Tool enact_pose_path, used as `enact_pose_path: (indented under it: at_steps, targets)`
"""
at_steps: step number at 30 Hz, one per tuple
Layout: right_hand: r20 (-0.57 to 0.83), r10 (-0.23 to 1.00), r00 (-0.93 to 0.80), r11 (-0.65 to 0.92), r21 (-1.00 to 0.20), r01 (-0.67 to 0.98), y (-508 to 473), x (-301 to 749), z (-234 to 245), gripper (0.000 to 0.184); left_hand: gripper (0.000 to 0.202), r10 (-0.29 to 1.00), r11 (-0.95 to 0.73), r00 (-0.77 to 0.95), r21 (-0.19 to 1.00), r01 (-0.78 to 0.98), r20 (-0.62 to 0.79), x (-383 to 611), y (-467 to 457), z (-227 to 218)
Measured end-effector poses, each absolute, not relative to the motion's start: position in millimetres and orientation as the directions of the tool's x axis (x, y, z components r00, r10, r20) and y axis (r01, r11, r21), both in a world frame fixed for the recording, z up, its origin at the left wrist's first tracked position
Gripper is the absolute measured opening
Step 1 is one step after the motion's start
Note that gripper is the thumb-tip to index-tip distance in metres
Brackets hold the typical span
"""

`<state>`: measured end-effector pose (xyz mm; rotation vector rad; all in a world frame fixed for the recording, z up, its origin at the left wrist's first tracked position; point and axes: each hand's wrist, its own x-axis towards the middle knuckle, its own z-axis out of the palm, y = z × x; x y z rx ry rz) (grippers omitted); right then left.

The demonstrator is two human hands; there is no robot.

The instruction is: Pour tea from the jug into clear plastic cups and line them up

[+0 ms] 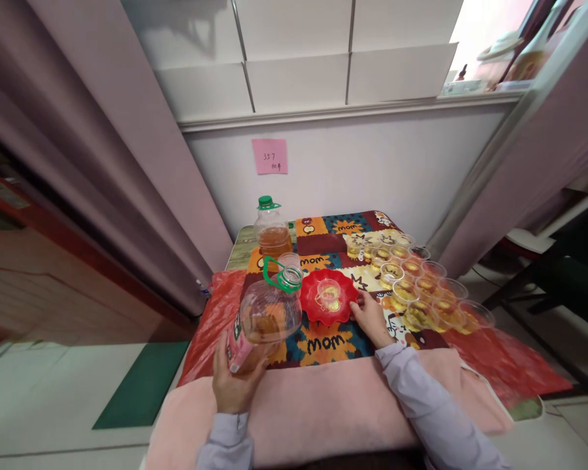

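My left hand (231, 382) is wrapped around the base of a clear oil jug (267, 313) with a green neck ring and pink label. The jug is tilted, its open mouth pointing toward a red scalloped plate (343, 312). A small clear cup (328, 292) holding a little yellow liquid stands on the plate. My right hand (371, 318) rests at the plate's right edge, fingers touching its rim. Both lie on a colourful patterned cloth (326, 344) on a small table.
A second oil bottle (272, 230) with a green cap stands at the table's back left. Several clear cups (424, 287) with yellow liquid are lined up on the right. A pink note (270, 156) hangs on the wall behind. A dark chair (563, 274) is at the right.
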<state>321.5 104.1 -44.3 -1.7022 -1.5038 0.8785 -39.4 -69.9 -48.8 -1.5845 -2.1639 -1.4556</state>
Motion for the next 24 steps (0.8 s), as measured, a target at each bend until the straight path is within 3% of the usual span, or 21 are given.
enact_pose_path:
  at_steps: [5, 8, 10, 12, 15, 17, 20, 24]
  targets:
    - [-0.009, 0.995, 0.096, -0.049, -0.904, 0.425, 93.5, 321.9, -48.8, 0.068, 0.114, 0.689, 0.005, -0.45, 0.617, 0.787, 0.568, -40.7, -71.1, -49.8]
    - [0.142, 0.954, 0.263, 0.028, -0.919, 0.393, 84.1, 325.7, -47.1, 0.079, 0.116, 0.686, 0.003, -0.458, 0.627, 0.779, 0.566, -40.2, -71.2, -48.6]
    - [0.271, 0.888, 0.37, 0.125, -0.919, 0.374, 76.8, 325.1, -41.4, 0.078, 0.116, 0.683, -0.003, -0.46, 0.632, 0.775, 0.568, -40.5, -71.1, -47.6]
    - [0.354, 0.858, 0.372, 0.239, -0.916, 0.321, 69.5, 318.7, -31.2, 0.071, 0.116, 0.68, -0.014, -0.452, 0.626, 0.78, 0.578, -41.0, -70.9, -46.7]
    - [0.374, 0.895, 0.241, 0.353, -0.927, 0.13, 59.8, 296.7, -10.0, 0.062, 0.115, 0.672, -0.035, -0.42, 0.594, 0.804, 0.609, -40.6, -70.2, -45.7]
    - [0.308, 0.946, 0.096, 0.315, -0.946, -0.071, 54.6, 276.0, 4.9, 0.064, 0.115, 0.654, -0.058, -0.401, 0.571, 0.819, 0.641, -38.8, -69.2, -45.8]
    - [0.193, 0.971, -0.142, 0.137, -0.934, -0.33, 48.7, 245.1, 24.3, 0.082, 0.118, 0.623, -0.096, -0.395, 0.567, 0.818, 0.675, -35.4, -67.6, -46.3]
    - [0.169, 0.926, -0.337, -0.005, -0.888, -0.46, 44.8, 219.9, 45.2, 0.108, 0.121, 0.632, -0.146, -0.375, 0.58, 0.801, 0.678, -33.2, -66.6, -44.6]
